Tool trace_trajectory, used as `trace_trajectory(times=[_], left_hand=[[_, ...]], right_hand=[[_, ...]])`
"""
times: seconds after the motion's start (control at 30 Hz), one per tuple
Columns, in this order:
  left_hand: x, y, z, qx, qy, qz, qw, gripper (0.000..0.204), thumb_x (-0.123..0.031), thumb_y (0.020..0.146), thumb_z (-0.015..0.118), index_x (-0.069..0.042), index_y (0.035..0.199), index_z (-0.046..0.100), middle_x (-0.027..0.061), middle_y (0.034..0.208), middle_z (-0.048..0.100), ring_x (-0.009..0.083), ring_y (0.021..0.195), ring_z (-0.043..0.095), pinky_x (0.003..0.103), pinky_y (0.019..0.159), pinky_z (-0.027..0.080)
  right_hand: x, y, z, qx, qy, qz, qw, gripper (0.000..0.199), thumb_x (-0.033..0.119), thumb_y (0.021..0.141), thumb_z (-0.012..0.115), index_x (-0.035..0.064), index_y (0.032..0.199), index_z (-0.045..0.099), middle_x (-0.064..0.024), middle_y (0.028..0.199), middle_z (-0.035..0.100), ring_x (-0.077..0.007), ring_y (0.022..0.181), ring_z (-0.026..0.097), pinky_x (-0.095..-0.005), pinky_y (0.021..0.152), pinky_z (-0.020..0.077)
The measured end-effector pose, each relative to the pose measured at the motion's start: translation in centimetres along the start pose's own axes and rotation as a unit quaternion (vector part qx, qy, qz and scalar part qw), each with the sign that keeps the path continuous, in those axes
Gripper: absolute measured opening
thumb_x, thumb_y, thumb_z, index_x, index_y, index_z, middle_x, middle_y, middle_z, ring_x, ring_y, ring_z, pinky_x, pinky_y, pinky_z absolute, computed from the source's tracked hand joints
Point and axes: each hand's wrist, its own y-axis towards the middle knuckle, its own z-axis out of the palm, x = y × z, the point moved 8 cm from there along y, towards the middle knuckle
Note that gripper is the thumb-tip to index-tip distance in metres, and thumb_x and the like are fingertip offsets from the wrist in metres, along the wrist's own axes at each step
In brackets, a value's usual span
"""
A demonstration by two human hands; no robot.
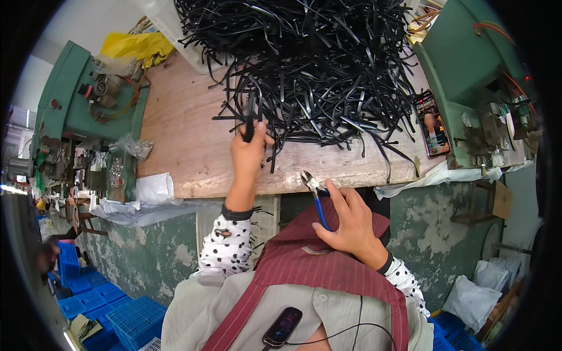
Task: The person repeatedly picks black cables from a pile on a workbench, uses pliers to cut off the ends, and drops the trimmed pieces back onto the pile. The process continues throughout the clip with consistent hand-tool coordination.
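My left hand [249, 151] is closed around a few slim black strips [250, 117] shaped like eyeglass temples, at the near left side of a big heap. That heap of similar black strips [316, 76] covers the far middle of the wooden table [175, 128]; many have bent tips, and some shine. Nearer my body, just off the table's front edge, my right hand [351, 225] holds side cutters [319, 202] with blue handles. Their jaws point away from me, slightly parted, and touch none of the strips.
Green machines stand on the left [88, 99] and on the right [468, 64]. A phone [432, 124] with a lit screen lies beside the right machine. A white bin [181, 38] stands at the back, near yellow plastic [137, 48]. Blue crates [134, 320] are at lower left.
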Motion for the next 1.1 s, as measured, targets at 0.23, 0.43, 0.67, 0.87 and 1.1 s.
trace_trajectory(times=[0.23, 0.43, 0.67, 0.87, 1.1], left_hand=[[-0.1, -3.5, 1.0, 0.236, -0.158, -0.139, 0.948, 0.028, -0.017, 0.094, 0.067, 0.002, 0.114, 0.065, 0.0075, 0.088, 0.071, 0.0041, 0.048, 0.043, 0.021, 0.044, 0.034], [-0.9, -2.8, -0.3, 0.228, -0.07, -0.059, 0.969, 0.024, -0.014, 0.096, 0.066, -0.001, 0.116, 0.065, 0.0065, 0.104, 0.073, 0.0029, 0.056, 0.045, 0.02, 0.049, 0.037], [-1.0, -1.4, -4.2, 0.045, 0.02, 0.16, 0.986, 0.017, -0.01, 0.094, 0.07, -0.001, 0.108, 0.07, -0.002, 0.079, 0.067, 0.0017, 0.06, 0.048, 0.018, 0.053, 0.037], [1.4, -2.0, -3.3, 0.067, -0.175, 0.046, 0.981, 0.024, -0.029, 0.103, 0.06, -0.008, 0.114, 0.059, -0.0009, 0.084, 0.058, 0.0053, 0.058, 0.043, 0.023, 0.052, 0.037], [-3.6, -6.2, 2.8, 0.262, -0.387, -0.013, 0.884, 0.032, -0.043, 0.104, 0.051, -0.012, 0.097, 0.053, -0.0004, 0.076, 0.048, 0.0067, 0.054, 0.036, 0.025, 0.052, 0.037]], right_hand=[[-0.7, 0.0, 0.6, 0.005, 0.019, 0.017, 1.0, 0.092, 0.028, 0.064, 0.085, 0.0061, 0.145, 0.049, -0.0144, 0.101, 0.057, -0.0308, 0.088, 0.059, -0.0399, 0.075, 0.0524], [-0.5, 0.1, 0.6, 0.013, 0.031, 0.016, 0.999, 0.092, 0.029, 0.064, 0.085, 0.0062, 0.145, 0.049, -0.0141, 0.1, 0.057, -0.0305, 0.087, 0.059, -0.0398, 0.075, 0.0523], [-0.7, -0.2, 1.1, 0.017, 0.03, 0.021, 0.999, 0.092, 0.029, 0.064, 0.084, 0.0064, 0.145, 0.048, -0.0142, 0.101, 0.057, -0.0308, 0.087, 0.059, -0.0398, 0.075, 0.0521], [0.0, -0.1, 1.6, 0.033, 0.031, 0.007, 0.999, 0.092, 0.028, 0.064, 0.085, 0.0048, 0.145, 0.048, -0.0148, 0.102, 0.057, -0.0315, 0.088, 0.059, -0.04, 0.075, 0.0521], [2.3, 1.8, 0.2, 0.021, 0.069, -0.019, 0.997, 0.093, 0.026, 0.063, 0.085, 0.0042, 0.145, 0.048, -0.015, 0.104, 0.057, -0.0313, 0.088, 0.06, -0.0398, 0.075, 0.0519]])
